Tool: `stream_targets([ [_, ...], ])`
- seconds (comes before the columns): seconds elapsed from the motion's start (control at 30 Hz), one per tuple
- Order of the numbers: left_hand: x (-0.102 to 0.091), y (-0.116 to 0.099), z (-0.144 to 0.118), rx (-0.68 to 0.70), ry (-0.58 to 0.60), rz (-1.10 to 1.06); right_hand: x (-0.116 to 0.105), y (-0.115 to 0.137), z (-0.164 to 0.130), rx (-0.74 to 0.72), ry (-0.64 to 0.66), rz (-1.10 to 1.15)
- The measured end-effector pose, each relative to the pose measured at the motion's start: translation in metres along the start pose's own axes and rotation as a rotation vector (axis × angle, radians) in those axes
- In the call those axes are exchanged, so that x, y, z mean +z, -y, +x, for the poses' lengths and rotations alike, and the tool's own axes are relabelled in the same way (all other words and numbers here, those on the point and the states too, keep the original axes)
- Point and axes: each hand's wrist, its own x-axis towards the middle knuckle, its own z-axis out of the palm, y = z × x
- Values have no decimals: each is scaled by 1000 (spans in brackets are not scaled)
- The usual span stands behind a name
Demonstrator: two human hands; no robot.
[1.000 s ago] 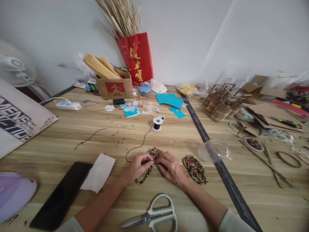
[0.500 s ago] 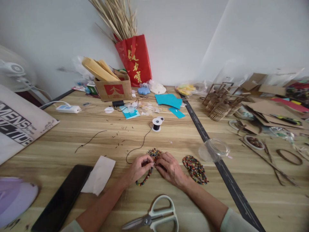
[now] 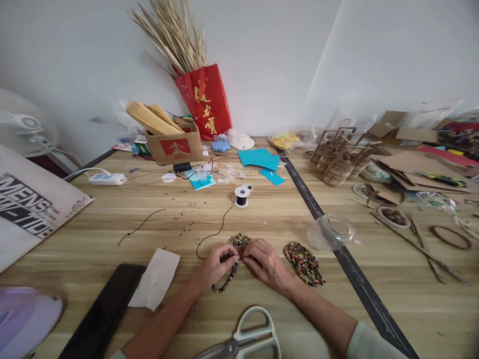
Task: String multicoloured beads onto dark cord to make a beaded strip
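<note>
Where the frame's near edge cuts the wooden table (image 3: 299,319), pale-handled scissors (image 3: 247,343) lie flat, blades pointing left. A black phone (image 3: 101,315) lies to the left of them, a folded white tissue (image 3: 156,278) just beside its far end.

Past the scissors, both hands rest on the tabletop, fingertips meeting. Left hand (image 3: 215,265): fingers pinched shut on a string of coloured beads (image 3: 226,280), whose loose end curls back toward the wrist. Right hand (image 3: 266,263): fingers curled down at the same spot, apparently nipping the strand; the exact contact is hidden under the knuckles. A small heap of beads (image 3: 239,242) sits touching the fingertips on the far side. A flat beaded oval (image 3: 304,262) lies just right of the right hand.

Black cord (image 3: 213,234) runs from the hands away to a small spool (image 3: 241,195). A clear plastic cup (image 3: 331,231) lies on its side to the right, by the dark table seam.

Farther off: teal paper pieces (image 3: 261,158), a cardboard box (image 3: 175,144), then a red bag (image 3: 205,99) holding dry stalks against the wall.
</note>
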Motion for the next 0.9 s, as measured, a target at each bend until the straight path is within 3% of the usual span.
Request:
stream_targets([
  [0.2, 1, -1, -2, 13, 0, 92, -4, 3, 3, 61, -116, 207],
  [0.6, 0, -19, -6, 39, 23, 211, -6, 4, 3, 114, -32, 315],
  [0.9, 0, -17, -6, 60, 51, 232, -5, 3, 3, 113, 5, 332],
])
